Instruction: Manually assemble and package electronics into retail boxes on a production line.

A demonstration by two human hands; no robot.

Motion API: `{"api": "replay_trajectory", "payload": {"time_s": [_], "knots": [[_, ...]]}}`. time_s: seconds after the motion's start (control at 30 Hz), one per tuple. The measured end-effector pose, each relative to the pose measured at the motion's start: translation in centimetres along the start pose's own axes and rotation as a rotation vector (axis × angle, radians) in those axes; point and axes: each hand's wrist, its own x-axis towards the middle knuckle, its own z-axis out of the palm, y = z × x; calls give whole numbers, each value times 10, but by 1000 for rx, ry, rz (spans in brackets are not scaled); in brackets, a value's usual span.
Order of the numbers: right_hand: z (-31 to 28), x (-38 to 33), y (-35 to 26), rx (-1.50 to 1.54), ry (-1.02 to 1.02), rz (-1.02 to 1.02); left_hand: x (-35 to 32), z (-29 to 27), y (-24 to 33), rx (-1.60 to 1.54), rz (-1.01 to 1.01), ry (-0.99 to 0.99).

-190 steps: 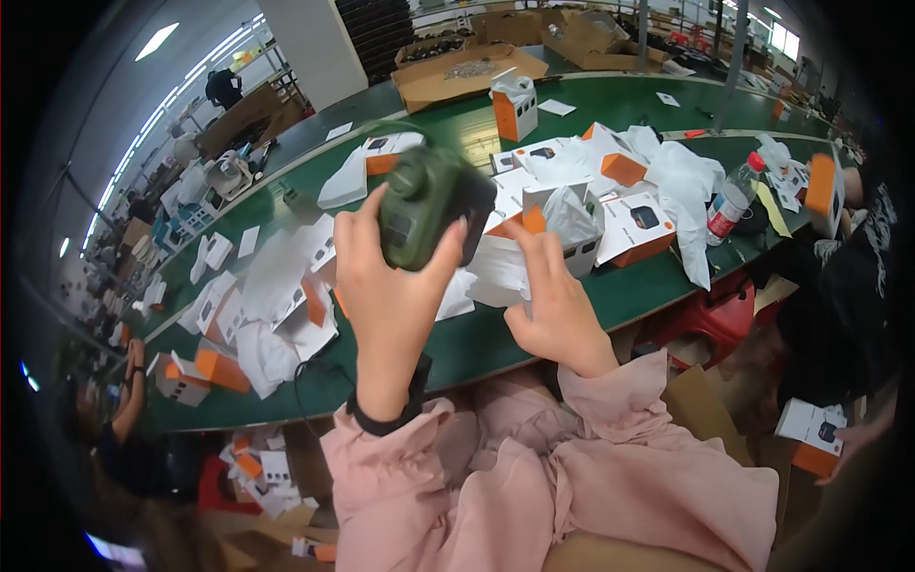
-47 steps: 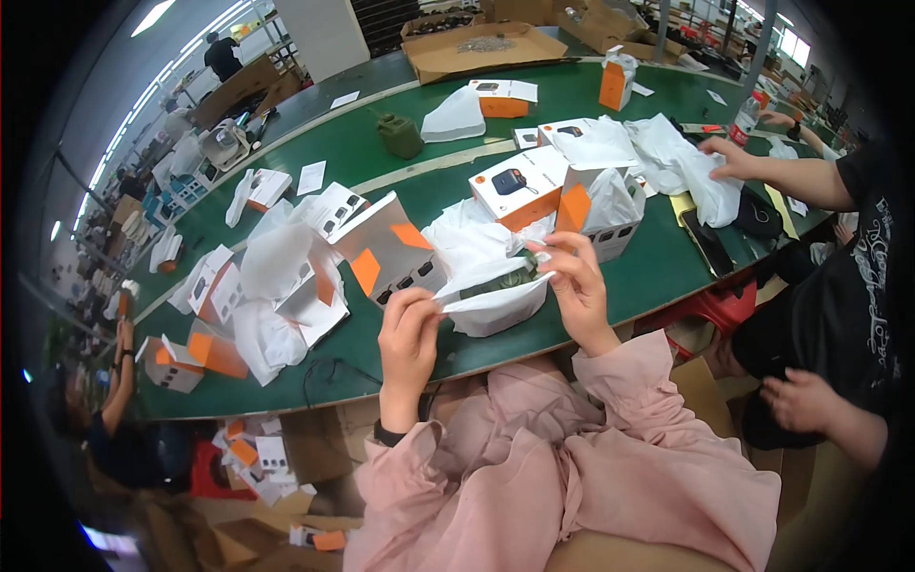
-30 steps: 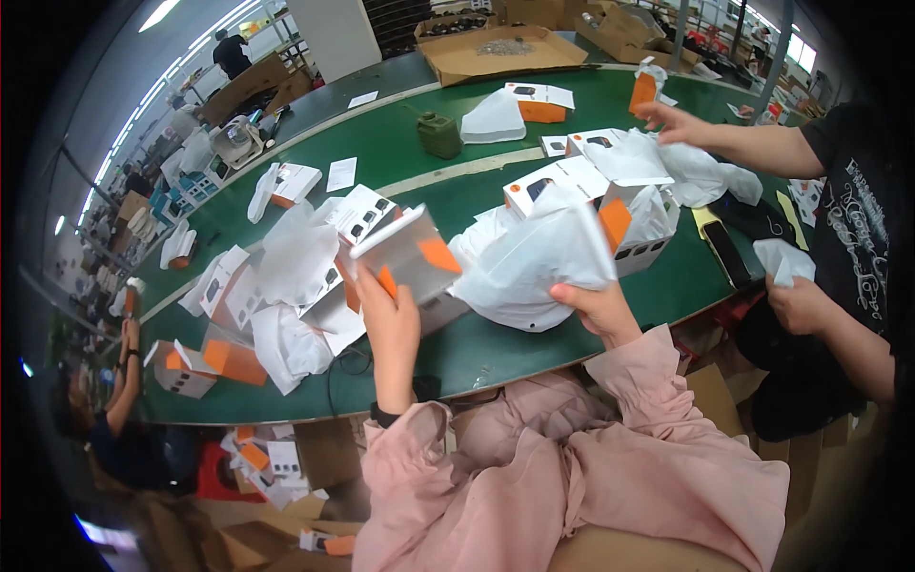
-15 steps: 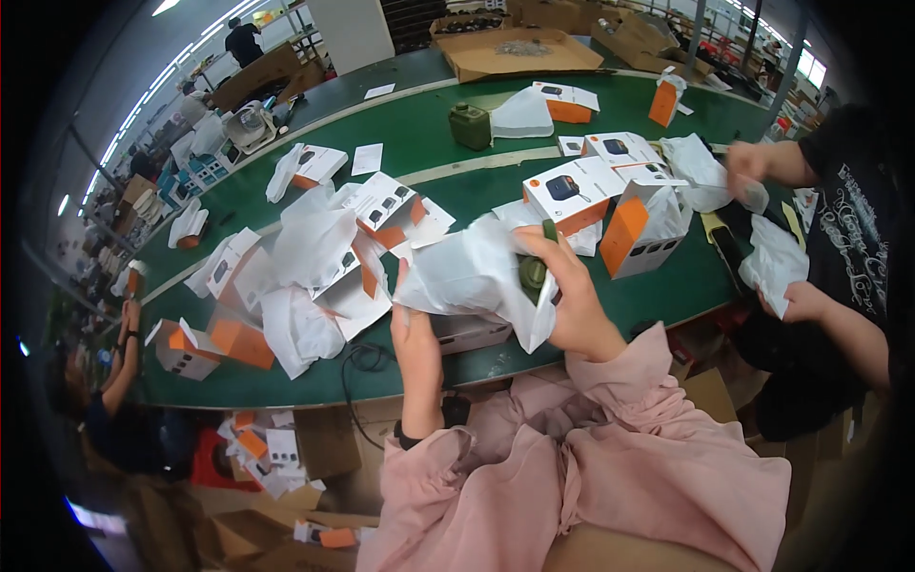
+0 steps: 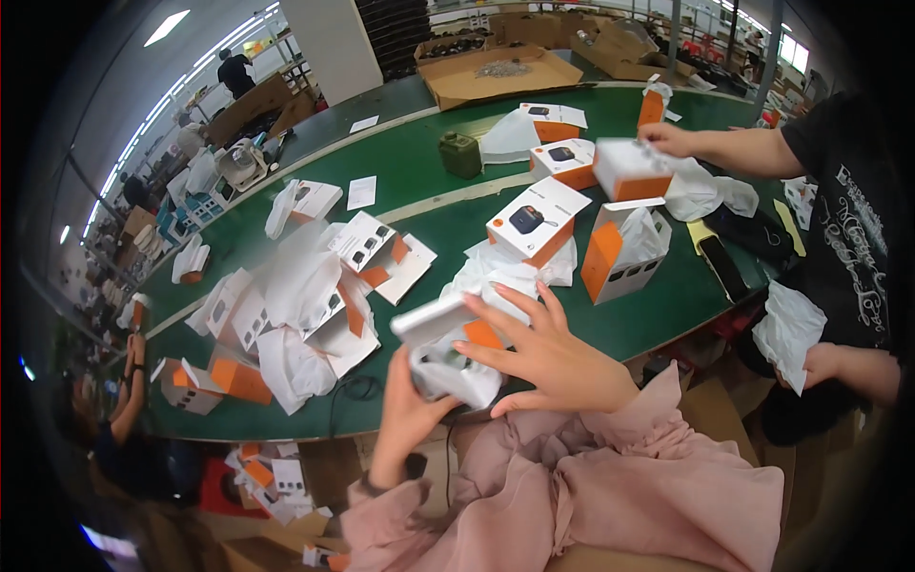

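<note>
Near the table's front edge, my left hand (image 5: 405, 415) grips a white box (image 5: 429, 319) with an orange inner flap. The box is tilted with its lid raised, and a whitish plastic bag (image 5: 462, 379) shows at its opening. My right hand (image 5: 562, 362) is spread over the box, its fingertips at the lid and the orange flap; whether they press on it I cannot tell. Whatever the bag holds is hidden. Just behind lies another white bag (image 5: 491, 267), against a closed white and orange box (image 5: 538, 219). An upright box (image 5: 624, 250) with a bag inside stands to the right.
Opened boxes (image 5: 367, 243) and crumpled bags (image 5: 295, 367) crowd the left of the green table (image 5: 419, 229). A green jerrycan-shaped item (image 5: 460, 154) stands farther back. At right, a co-worker's hand (image 5: 667, 140) holds a blurred box (image 5: 629, 172); their other holds a bag (image 5: 789, 329).
My hands held a bag around a green item; now my left hand grips an opened box and my right hand is spread over it. The co-worker has lifted a box.
</note>
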Motion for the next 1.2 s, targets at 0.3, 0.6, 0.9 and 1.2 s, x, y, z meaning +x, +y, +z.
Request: {"api": "replay_trajectory", "payload": {"time_s": [0.3,0.6,0.9,1.2], "knots": [[-19,-49,51,603,384,-107,245,-68,90,44,27,338],[-94,-165,111,568,662,-31,454,48,-115,252,-104,623],[-103,-205,177,460,1140,-65,450,139,-13,488,193,104],[-127,-153,210,336,1253,526,488,143,-24,415,328,-166]]}}
